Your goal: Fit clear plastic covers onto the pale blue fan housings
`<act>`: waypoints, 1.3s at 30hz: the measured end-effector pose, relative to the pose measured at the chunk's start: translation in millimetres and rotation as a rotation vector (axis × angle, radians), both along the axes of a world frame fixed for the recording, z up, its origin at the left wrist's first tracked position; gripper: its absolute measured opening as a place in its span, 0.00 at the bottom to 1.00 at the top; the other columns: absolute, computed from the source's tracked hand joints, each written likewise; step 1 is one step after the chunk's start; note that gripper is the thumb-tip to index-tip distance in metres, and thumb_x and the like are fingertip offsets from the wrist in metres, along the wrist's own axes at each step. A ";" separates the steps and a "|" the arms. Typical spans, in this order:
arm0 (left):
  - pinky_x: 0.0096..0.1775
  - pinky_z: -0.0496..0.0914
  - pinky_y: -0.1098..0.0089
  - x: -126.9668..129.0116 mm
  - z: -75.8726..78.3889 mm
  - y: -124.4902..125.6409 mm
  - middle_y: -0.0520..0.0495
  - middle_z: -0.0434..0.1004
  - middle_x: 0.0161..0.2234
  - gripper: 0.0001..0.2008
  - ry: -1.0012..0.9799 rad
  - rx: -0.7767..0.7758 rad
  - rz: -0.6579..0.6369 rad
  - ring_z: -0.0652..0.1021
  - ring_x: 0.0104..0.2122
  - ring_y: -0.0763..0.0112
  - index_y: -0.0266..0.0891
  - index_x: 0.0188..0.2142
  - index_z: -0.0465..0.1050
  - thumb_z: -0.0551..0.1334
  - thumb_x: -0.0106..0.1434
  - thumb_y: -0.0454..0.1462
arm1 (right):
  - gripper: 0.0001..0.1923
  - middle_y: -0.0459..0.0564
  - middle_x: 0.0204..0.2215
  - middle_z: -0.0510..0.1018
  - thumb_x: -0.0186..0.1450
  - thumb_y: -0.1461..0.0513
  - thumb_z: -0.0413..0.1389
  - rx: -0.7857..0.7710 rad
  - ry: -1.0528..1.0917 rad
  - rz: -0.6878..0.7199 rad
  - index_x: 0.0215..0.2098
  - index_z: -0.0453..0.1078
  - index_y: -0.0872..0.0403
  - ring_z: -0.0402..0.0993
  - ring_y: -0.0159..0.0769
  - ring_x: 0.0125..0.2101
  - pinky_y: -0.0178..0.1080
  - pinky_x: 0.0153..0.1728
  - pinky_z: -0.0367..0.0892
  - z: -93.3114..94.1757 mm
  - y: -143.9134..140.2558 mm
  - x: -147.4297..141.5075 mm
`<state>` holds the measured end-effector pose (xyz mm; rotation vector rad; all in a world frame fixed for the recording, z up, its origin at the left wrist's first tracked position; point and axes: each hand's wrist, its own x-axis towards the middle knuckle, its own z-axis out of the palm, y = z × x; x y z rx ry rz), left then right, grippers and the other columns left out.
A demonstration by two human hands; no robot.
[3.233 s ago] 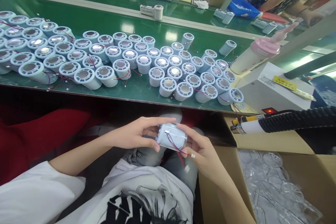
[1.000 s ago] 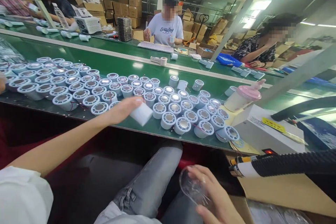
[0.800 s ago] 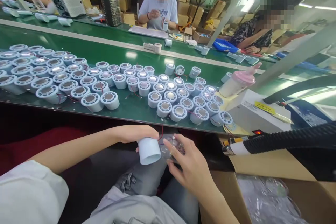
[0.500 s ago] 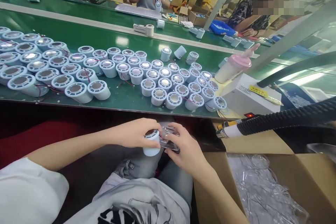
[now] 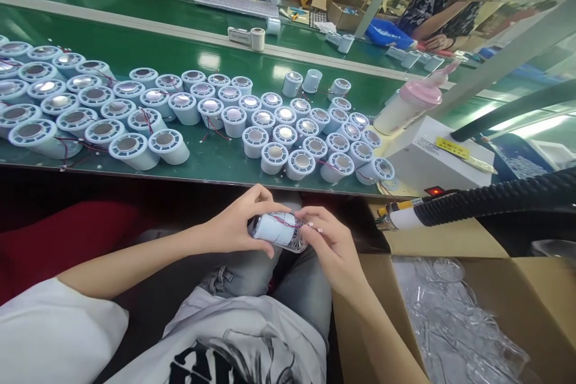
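Below the worktop's (image 5: 216, 165) near edge, over the lap, the left hand (image 5: 234, 228) grips a pale blue cylinder (image 5: 274, 229) lying on its side, thumb under it, fingers over it. A red wire (image 5: 282, 222) crosses the cylinder. A clear cap (image 5: 297, 244) sits at its right end, where the right hand (image 5: 330, 249) pinches it. Rows of like cylinders (image 5: 148, 114) stand along the worktop's near edge. A carton (image 5: 454, 318) of clear caps sits at the right.

The person wears a white T-shirt (image 5: 234, 342) with a black print, short white sleeves (image 5: 54, 342), and grey jeans (image 5: 297, 282); forearms bare.
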<state>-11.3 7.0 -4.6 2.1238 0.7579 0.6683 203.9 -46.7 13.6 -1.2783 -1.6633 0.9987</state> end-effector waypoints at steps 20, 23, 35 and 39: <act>0.44 0.72 0.65 -0.3 4.1 -11.2 0.41 0.69 0.54 0.34 -0.219 -0.731 -0.120 0.76 0.45 0.64 0.45 0.60 0.59 0.68 0.55 0.41 | 0.22 0.55 0.53 0.73 0.57 0.60 0.65 0.034 -0.010 0.143 0.49 0.69 0.49 0.70 0.47 0.53 0.49 0.53 0.68 -17.8 -12.4 14.4; 0.48 0.71 0.63 -3.3 9.1 -11.6 0.39 0.65 0.58 0.38 -0.172 -0.639 -0.147 0.74 0.50 0.60 0.46 0.62 0.58 0.70 0.53 0.41 | 0.23 0.55 0.52 0.74 0.57 0.59 0.66 -0.073 0.134 0.166 0.49 0.68 0.50 0.72 0.45 0.51 0.45 0.49 0.72 -14.1 -13.5 13.7; 0.56 0.64 0.61 -9.5 16.0 -15.2 0.40 0.63 0.60 0.39 -0.121 -0.317 -0.211 0.66 0.59 0.57 0.46 0.61 0.59 0.71 0.52 0.36 | 0.24 0.50 0.41 0.75 0.56 0.55 0.66 -0.391 0.372 0.179 0.48 0.64 0.49 0.74 0.39 0.42 0.40 0.40 0.75 -2.2 -20.5 10.4; 0.57 0.64 0.60 -10.2 16.9 -15.1 0.40 0.63 0.61 0.39 -0.124 -0.286 -0.221 0.66 0.59 0.57 0.46 0.62 0.59 0.71 0.52 0.36 | 0.26 0.50 0.39 0.75 0.55 0.50 0.66 -0.470 0.457 0.163 0.46 0.63 0.50 0.74 0.37 0.37 0.36 0.34 0.74 -3.7 -21.0 8.1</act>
